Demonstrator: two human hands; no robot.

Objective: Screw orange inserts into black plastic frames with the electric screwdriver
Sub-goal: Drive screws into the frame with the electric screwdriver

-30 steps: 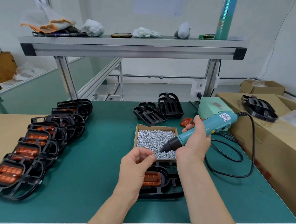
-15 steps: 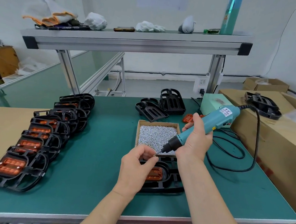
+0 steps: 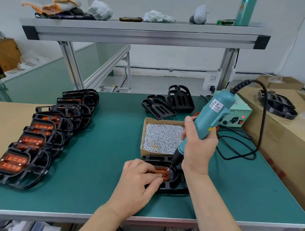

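Note:
A black plastic frame (image 3: 174, 186) lies on the green table near the front edge, with an orange insert (image 3: 163, 172) seated in it. My left hand (image 3: 140, 179) rests on the frame and presses the insert with its fingers. My right hand (image 3: 198, 147) grips the teal electric screwdriver (image 3: 213, 117), held nearly upright. Its bit tip touches the insert's right end, with a small screw at the tip. A cardboard box of silver screws (image 3: 162, 137) sits just behind the frame.
A row of several finished frames with orange inserts (image 3: 38, 138) runs along the table's left. Bare black frames (image 3: 168, 104) lie at the back. The screwdriver's power unit (image 3: 238, 117) and black cable (image 3: 243, 150) lie right, beside cardboard boxes (image 3: 287, 135). A shelf (image 3: 144, 33) spans overhead.
My left hand dropped from the bit tip onto the frame. My right hand swung the screwdriver upright and lowered its tip onto the insert.

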